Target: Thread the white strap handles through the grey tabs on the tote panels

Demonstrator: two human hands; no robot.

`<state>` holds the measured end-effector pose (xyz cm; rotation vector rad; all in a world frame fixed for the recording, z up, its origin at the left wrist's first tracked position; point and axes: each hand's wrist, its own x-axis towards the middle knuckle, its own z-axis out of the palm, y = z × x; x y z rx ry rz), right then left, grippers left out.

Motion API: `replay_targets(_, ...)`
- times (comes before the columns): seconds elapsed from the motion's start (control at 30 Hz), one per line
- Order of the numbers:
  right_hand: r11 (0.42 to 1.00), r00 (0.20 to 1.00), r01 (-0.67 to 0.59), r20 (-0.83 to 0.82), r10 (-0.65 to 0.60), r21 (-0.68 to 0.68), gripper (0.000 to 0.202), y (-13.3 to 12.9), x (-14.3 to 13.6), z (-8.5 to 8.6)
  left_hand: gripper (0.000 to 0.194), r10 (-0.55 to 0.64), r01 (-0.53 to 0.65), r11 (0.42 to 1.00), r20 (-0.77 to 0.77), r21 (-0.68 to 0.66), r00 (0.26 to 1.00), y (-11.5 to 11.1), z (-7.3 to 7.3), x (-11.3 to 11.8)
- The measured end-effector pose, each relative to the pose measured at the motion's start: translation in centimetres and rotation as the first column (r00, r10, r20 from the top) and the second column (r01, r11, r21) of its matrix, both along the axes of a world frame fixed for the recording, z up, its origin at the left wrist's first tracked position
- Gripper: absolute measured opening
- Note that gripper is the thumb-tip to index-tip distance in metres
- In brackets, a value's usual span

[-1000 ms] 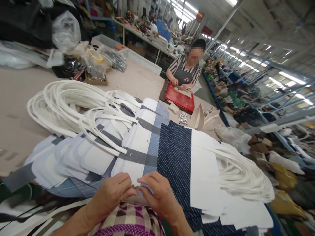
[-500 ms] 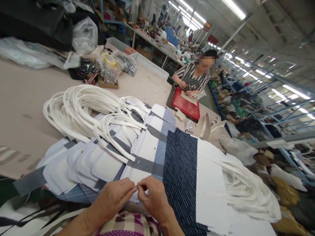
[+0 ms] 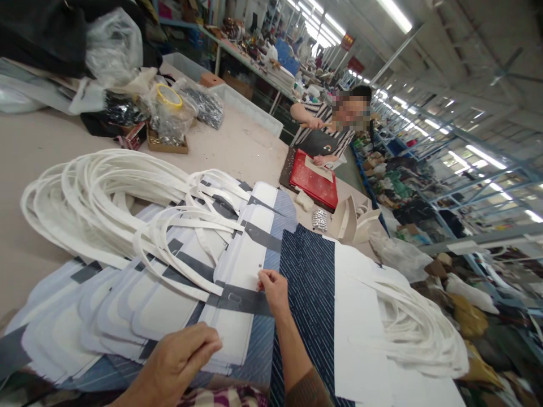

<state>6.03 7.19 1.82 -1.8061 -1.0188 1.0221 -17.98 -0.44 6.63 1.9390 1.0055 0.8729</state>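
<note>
Bare bench [image 3: 38, 147] lies open at my far left; white straps [image 3: 97, 198] crowd the middle; a red board [image 3: 314, 183] blocks ahead.

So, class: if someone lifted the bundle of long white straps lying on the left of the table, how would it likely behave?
The white straps would probably flop and sag, since they lie in loose drooping loops. They look light, being thin and flat. Lifting one may drag others along, as they overlap and cross the white panels beneath.

Red board [image 3: 314, 186], centre right, before a seated co-worker [image 3: 324, 134]. Yellow tape roll [image 3: 168, 96] among plastic bags, upper left. White strap coils [image 3: 97, 195], left. Beige tabletop [image 3: 38, 141]. Blue racks [image 3: 458, 152], right.
</note>
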Motion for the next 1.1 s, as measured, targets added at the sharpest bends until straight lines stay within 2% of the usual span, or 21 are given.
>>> replay_targets(0.07, 1.000, 1.000, -0.017, -0.005, 0.017, -0.014, 0.034, 1.6, 1.8, -1.2, 0.028, 0.069, -0.071, 0.979, -0.015, -0.192, 0.997, 0.2, -0.5, -0.3)
replay_targets(0.13, 0.999, 0.999, -0.030, 0.011, 0.030, -0.030, 0.034, 2.7, 2.8, -2.1, 0.031, 0.105, -0.114, 0.949, -0.046, -0.295, 0.993, 0.5, -0.8, -0.9)
replay_targets(0.4, 0.986, 0.977, -0.072, 0.187, 0.099, -0.148, 0.018, 4.5, 3.3, -4.2, 0.029, 0.156, -0.151, 0.930, -0.013, -0.336, 0.988, 1.1, -0.9, -2.1)
replay_targets(0.47, 0.980, 0.968, -0.060, 0.229, 0.103, -0.187, 0.027, 4.7, 4.1, -4.1, 0.026, 0.154, -0.141, 0.930, 0.010, -0.340, 0.988, 1.0, -1.0, -2.1)
replay_targets(0.57, 0.982, 0.948, -0.049, 0.302, 0.103, -0.182, 0.041, 4.7, 4.6, -2.9, 0.022, 0.142, -0.125, 0.941, 0.029, -0.315, 0.990, 0.6, -1.3, -2.4)
replay_targets(0.63, 0.990, 0.937, -0.061, 0.334, 0.100, -0.124, 0.034, 4.1, 3.5, -1.8, 0.019, 0.138, -0.126, 0.957, 0.030, -0.262, 0.990, 0.4, -1.5, -2.6)
replay_targets(0.7, 0.988, 0.926, -0.147, 0.346, 0.151, -0.039, 0.024, 3.0, 0.9, -0.7, 0.019, 0.140, -0.131, 0.970, 0.026, -0.203, 0.990, 0.2, -1.5, -2.8)
replay_targets(0.77, 0.932, 0.858, -0.361, 0.403, 0.319, 0.030, 0.019, 1.5, -2.5, -0.1, 0.019, 0.145, -0.140, 0.975, 0.021, -0.172, 0.989, 0.1, -1.2, -2.8)
replay_targets(0.83, 0.826, 0.711, -0.563, 0.524, 0.469, 0.025, 0.026, 0.1, -5.7, 0.1, 0.017, 0.143, -0.138, 0.975, 0.016, -0.175, 0.990, -0.1, -0.6, -2.7)
replay_targets(0.87, 0.787, 0.639, -0.617, 0.582, 0.504, -0.003, 0.029, -0.4, -6.9, 0.0, 0.017, 0.139, -0.134, 0.973, 0.014, -0.186, 0.990, -0.1, -0.2, -2.5)
replay_targets(0.93, 0.760, 0.549, -0.647, 0.657, 0.516, -0.056, 0.028, -1.0, -8.4, -0.2, 0.019, 0.134, -0.129, 0.970, 0.011, -0.205, 0.991, -0.4, 0.5, -2.1)
replay_targets(1.0, 0.734, 0.484, -0.676, 0.715, 0.505, -0.060, 0.019, -1.2, -8.6, -0.2, 0.022, 0.140, -0.136, 0.969, 0.005, -0.209, 0.990, -0.8, 0.8, -1.8)
replay_targets(1.1, 0.720, 0.416, -0.694, 0.817, 0.400, 0.002, 0.006, -1.2, -7.5, 0.9, 0.028, 0.133, -0.132, 0.972, -0.010, -0.192, 0.991, -1.7, 0.2, -1.6)
